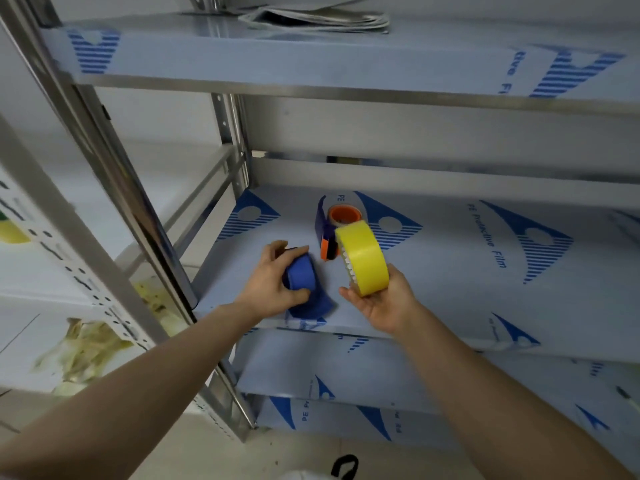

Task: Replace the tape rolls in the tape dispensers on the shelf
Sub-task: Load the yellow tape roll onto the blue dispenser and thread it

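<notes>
While the left hand [273, 282] wraps over the blue dispenser [304, 289] at the front edge of the middle shelf [450, 271], fingers curled across its top and thumb tucked under its near side, the grip looks meant to pin the dispenser steady on the shelf so a roll can go in. Just right of centre in the frame, the right hand [384, 303] holds the yellow tape roll [363, 258] on edge, palm up, fingers half closed around its lower rim, with the roll raised clear of the shelf and tilted toward the dispenser; I judge it is being lined up for loading. Behind the roll, toward the middle of the frame, a second dispenser [325, 233] in dark blue and orange rests on the shelf with an orange-cored roll [344, 216] that looks nearly used up. Whether that roll sits in the dispenser or only beside it cannot be told, since the yellow roll covers the join. The blue dispenser's hub and blade are hidden under the left hand, so whether it is empty is unclear. At the upper middle of the frame, folded papers [318, 19] lie on the top shelf, cut off by the edge. Boxes [69, 341] at the lower left are blurred, and a black strap [344, 465] at the bottom edge is only partly seen.
</notes>
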### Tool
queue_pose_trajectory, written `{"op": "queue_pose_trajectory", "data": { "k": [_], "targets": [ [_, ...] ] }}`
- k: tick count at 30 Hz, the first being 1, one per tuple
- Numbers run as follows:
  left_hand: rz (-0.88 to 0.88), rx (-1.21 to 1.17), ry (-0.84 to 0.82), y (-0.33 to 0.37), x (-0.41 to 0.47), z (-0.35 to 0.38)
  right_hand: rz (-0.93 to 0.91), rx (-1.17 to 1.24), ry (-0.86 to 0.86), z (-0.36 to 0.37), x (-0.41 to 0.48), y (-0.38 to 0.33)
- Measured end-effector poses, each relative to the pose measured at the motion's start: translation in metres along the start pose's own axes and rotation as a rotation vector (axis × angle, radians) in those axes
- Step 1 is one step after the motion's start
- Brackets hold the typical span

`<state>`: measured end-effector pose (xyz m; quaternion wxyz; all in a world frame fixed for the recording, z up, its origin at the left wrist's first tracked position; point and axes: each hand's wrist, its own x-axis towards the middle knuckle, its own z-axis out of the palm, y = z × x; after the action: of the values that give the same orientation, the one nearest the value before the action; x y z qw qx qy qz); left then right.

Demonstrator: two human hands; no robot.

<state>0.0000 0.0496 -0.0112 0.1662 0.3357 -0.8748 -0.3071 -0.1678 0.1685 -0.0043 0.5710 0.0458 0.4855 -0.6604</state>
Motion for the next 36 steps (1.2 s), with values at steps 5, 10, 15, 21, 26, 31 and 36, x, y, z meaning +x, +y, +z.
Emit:
{"op": "queue_pose_trajectory", "data": {
  "k": [5,10,15,21,26,31,36],
  "targets": [
    [-0.019,-0.084,-0.066,-0.011,-0.001,-0.003,0.002,-0.128,0.027,0.004,0.007,0.005],
    [-0.020,-0.059,-0.092,-0.013,0.000,-0.009,-0.023,-0.269,0.032,0.013,0.008,0.012],
    [-0.066,-0.036,-0.114,-0.017,0.000,-0.013,-0.051,-0.618,0.084,0.024,0.007,0.009],
    [-0.228,-0.390,0.075,-0.010,-0.012,-0.007,-0.046,-0.957,0.128,0.041,0.010,0.008],
    [-0.563,-0.941,-0.049,0.002,-0.008,-0.007,-0.011,-0.984,0.143,0.046,0.016,0.009],
    [-0.618,-1.191,-0.032,0.006,0.005,-0.014,-0.017,-0.966,0.148,0.056,0.012,0.007],
    [-0.663,-1.413,-0.069,0.014,0.009,-0.030,-0.013,-0.933,0.112,0.067,0.014,0.007]
  ]
}}
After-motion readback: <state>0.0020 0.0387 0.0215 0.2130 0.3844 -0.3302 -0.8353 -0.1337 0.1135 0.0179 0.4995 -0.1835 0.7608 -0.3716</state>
